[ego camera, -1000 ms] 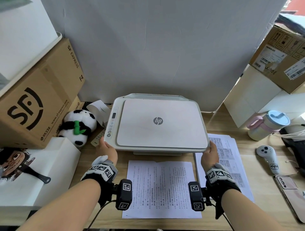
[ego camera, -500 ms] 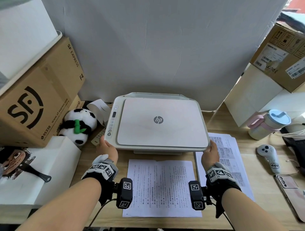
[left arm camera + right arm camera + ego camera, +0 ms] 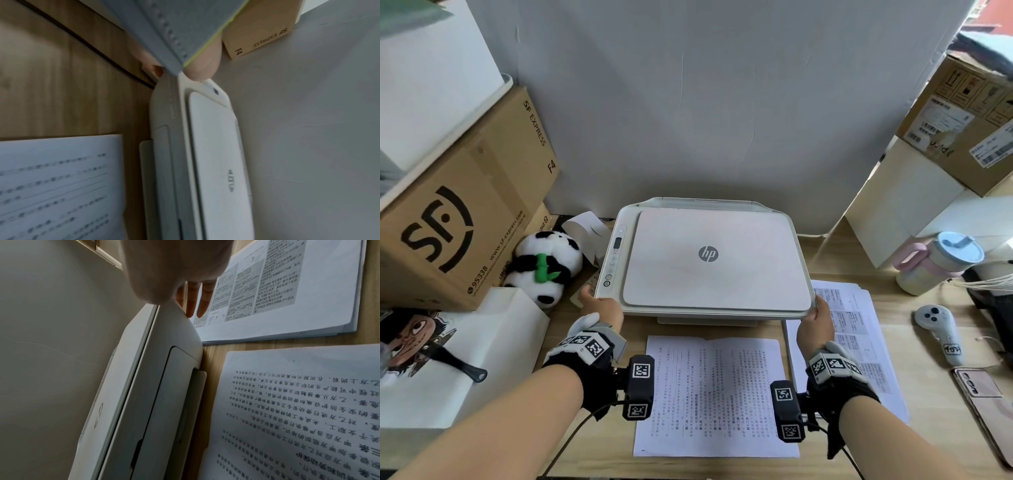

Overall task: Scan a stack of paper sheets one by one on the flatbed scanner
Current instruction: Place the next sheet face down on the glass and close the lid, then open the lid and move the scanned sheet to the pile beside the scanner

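The white HP flatbed scanner (image 3: 709, 260) stands mid-desk with its lid down. My left hand (image 3: 599, 305) grips its front left corner; in the left wrist view the thumb (image 3: 203, 68) presses on top of the scanner (image 3: 216, 146) and a finger curls at the edge below. My right hand (image 3: 816, 318) is at the front right corner, and its straight fingers (image 3: 203, 301) lie against the scanner's side (image 3: 164, 369). One printed sheet (image 3: 715, 394) lies flat in front of the scanner. A stack of printed sheets (image 3: 859, 329) lies to its right.
A plush panda (image 3: 544, 267) and an SF cardboard box (image 3: 458, 219) crowd the left, above a white box (image 3: 465, 359). On the right are a lidded bottle (image 3: 938, 263), a white controller (image 3: 941, 335), a phone (image 3: 986, 404) and stacked boxes (image 3: 969, 113).
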Action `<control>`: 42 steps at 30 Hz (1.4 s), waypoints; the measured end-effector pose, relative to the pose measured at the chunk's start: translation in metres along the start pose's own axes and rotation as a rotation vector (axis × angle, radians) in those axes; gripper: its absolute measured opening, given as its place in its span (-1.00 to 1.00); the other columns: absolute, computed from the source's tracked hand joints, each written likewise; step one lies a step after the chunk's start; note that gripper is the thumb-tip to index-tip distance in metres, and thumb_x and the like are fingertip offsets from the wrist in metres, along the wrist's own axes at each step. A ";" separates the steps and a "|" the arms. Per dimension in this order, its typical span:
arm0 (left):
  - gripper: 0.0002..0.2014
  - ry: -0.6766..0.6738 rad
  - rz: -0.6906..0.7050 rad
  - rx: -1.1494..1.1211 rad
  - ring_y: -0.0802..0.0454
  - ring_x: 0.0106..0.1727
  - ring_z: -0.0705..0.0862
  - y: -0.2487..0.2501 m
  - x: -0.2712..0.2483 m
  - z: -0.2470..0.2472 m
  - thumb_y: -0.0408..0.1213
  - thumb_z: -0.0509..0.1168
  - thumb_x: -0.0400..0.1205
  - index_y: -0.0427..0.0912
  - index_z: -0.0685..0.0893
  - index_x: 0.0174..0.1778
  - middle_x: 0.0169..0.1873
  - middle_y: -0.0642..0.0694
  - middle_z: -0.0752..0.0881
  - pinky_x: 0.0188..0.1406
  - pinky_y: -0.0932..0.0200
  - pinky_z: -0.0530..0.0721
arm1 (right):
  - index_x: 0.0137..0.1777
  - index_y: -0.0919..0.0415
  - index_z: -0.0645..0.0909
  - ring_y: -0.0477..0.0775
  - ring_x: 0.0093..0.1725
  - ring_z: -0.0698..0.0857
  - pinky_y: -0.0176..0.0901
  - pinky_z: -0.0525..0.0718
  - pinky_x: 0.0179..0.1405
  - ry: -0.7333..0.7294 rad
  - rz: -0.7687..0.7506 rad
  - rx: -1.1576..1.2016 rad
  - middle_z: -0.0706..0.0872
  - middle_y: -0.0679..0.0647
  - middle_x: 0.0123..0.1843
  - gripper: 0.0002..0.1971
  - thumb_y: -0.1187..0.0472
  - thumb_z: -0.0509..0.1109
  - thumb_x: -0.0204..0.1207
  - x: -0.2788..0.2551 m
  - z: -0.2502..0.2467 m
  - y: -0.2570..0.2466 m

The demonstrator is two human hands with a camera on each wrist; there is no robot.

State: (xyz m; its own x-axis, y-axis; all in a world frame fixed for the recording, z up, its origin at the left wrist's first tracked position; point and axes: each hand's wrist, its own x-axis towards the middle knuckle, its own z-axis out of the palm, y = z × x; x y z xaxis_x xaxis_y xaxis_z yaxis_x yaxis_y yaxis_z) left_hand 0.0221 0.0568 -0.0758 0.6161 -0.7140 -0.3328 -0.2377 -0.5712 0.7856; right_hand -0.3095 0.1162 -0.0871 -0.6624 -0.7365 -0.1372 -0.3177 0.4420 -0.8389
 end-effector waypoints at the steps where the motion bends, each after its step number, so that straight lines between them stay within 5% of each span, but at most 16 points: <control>1: -0.45 -0.007 -0.036 0.023 -0.31 0.47 0.39 0.008 -0.001 -0.003 -0.43 0.01 0.69 -0.13 0.12 0.63 0.51 -0.35 0.35 0.45 -0.12 0.35 | 0.46 0.26 0.42 0.32 0.36 0.54 0.00 0.45 0.30 0.001 -0.004 0.003 0.60 0.25 0.37 -0.63 0.24 -0.02 0.74 0.000 0.000 0.000; 4: -0.46 0.021 0.031 0.155 -0.30 0.50 0.33 0.031 0.002 -0.010 -0.35 0.10 0.65 -0.10 0.22 0.58 0.53 -0.28 0.30 0.48 -0.13 0.29 | 0.43 0.25 0.45 0.32 0.32 0.56 0.01 0.47 0.27 0.009 -0.015 0.002 0.61 0.26 0.34 -0.64 0.24 -0.02 0.74 0.001 0.001 0.001; 8: -0.59 -0.068 0.247 0.295 -0.34 0.24 0.57 0.053 0.015 -0.003 -0.24 0.10 0.56 -0.17 0.49 0.34 0.30 -0.31 0.59 0.27 -0.14 0.54 | 0.45 0.24 0.44 0.32 0.35 0.54 0.02 0.45 0.30 0.013 -0.007 -0.007 0.60 0.26 0.36 -0.63 0.24 -0.02 0.74 0.001 0.002 0.002; 13: -0.55 -0.232 0.137 0.400 -0.38 0.41 0.47 0.066 0.014 0.012 -0.36 0.13 0.64 -0.47 0.36 0.44 0.37 -0.45 0.48 0.39 -0.08 0.45 | 0.48 0.25 0.42 0.31 0.41 0.49 0.01 0.41 0.38 0.010 0.013 0.005 0.55 0.24 0.43 -0.62 0.24 -0.01 0.74 0.000 0.001 0.002; 21: -0.53 -0.298 0.056 0.320 -0.33 0.38 0.52 0.075 0.027 0.005 -0.22 0.15 0.66 -0.48 0.45 0.40 0.35 -0.43 0.53 0.34 -0.07 0.49 | 0.50 0.23 0.39 0.27 0.45 0.46 -0.02 0.37 0.41 0.001 0.011 0.030 0.52 0.20 0.47 -0.61 0.21 -0.02 0.74 0.002 0.001 0.004; 23: -0.67 -0.300 0.078 0.171 -0.28 0.18 0.61 0.087 0.032 -0.001 -0.21 0.14 0.65 -0.42 0.60 0.10 0.06 -0.38 0.65 0.05 -0.03 0.56 | 0.51 0.23 0.37 0.28 0.46 0.45 -0.01 0.36 0.42 0.010 0.037 0.036 0.50 0.21 0.48 -0.61 0.21 -0.02 0.74 0.001 0.001 0.005; 25: -0.74 -0.282 0.156 0.031 -0.15 -0.11 0.53 0.106 0.036 -0.008 -0.24 0.10 0.65 -0.31 0.54 -0.26 -0.28 -0.25 0.57 -0.31 0.09 0.40 | 0.50 0.22 0.37 0.31 0.39 0.50 0.01 0.40 0.35 0.018 0.054 0.044 0.53 0.24 0.44 -0.62 0.24 -0.01 0.73 0.003 0.003 0.006; 27: -0.72 -0.245 0.203 -0.133 -0.12 -0.30 0.54 0.127 0.042 -0.012 -0.19 0.08 0.65 -0.22 0.56 -0.30 -0.30 -0.21 0.55 -0.31 0.16 0.42 | 0.48 0.17 0.36 0.33 0.20 0.60 0.03 0.50 0.16 0.028 0.061 0.045 0.61 0.28 0.30 -0.63 0.26 -0.01 0.72 0.008 0.006 0.006; 29: -0.69 -0.236 0.185 -0.364 0.09 -0.65 0.54 0.148 0.041 -0.014 -0.18 0.08 0.66 -0.13 0.60 -0.35 -0.47 -0.17 0.59 -0.56 0.40 0.44 | 0.49 0.08 0.35 0.29 0.03 0.63 0.09 0.54 0.04 0.046 0.061 0.039 0.65 0.28 0.15 -0.60 0.28 0.00 0.69 0.016 0.008 0.005; 31: -0.69 -0.218 0.200 -0.529 0.25 -0.81 0.44 0.167 0.037 -0.014 -0.24 0.09 0.66 -0.14 0.60 -0.37 -0.70 -0.03 0.60 -0.77 0.46 0.32 | 0.49 0.06 0.36 0.30 0.11 0.63 0.18 0.54 0.18 0.058 0.052 0.026 0.66 0.25 0.17 -0.58 0.25 0.04 0.64 0.022 0.008 -0.001; 34: -0.70 -0.204 0.285 -0.580 0.22 -0.70 0.48 0.196 0.036 -0.009 -0.25 0.12 0.63 -0.11 0.58 -0.43 -0.59 0.00 0.65 -0.73 0.39 0.34 | 0.41 0.20 0.48 0.36 0.31 0.52 0.14 0.37 0.35 0.113 -0.019 -0.048 0.64 0.29 0.27 -0.54 0.12 0.05 0.55 0.031 0.007 -0.016; 37: -0.70 -0.221 0.353 -0.532 0.10 -0.44 0.50 0.218 0.039 0.000 -0.23 0.10 0.66 -0.08 0.54 -0.41 -0.44 -0.02 0.58 -0.52 0.25 0.37 | 0.34 0.24 0.56 0.34 0.37 0.44 0.09 0.34 0.36 0.074 -0.081 -0.190 0.59 0.31 0.33 -0.66 0.26 0.16 0.62 0.038 0.008 -0.032; 42: -0.81 -0.194 0.459 -0.471 -0.07 -0.16 0.52 0.236 0.043 0.023 -0.31 0.18 0.59 -0.24 0.60 0.06 -0.29 -0.05 0.58 -0.11 -0.01 0.52 | 0.30 0.09 0.58 0.25 0.40 0.37 0.02 0.34 0.34 -0.078 -0.151 -0.368 0.53 0.15 0.39 -0.65 0.31 0.20 0.56 0.044 0.017 -0.045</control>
State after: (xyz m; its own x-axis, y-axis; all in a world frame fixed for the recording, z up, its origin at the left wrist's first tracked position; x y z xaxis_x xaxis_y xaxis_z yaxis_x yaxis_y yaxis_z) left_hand -0.0252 -0.1179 0.0835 0.3751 -0.9263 0.0349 -0.0631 0.0120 0.9979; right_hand -0.3131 0.0551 -0.0646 -0.5406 -0.8376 -0.0780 -0.6388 0.4691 -0.6098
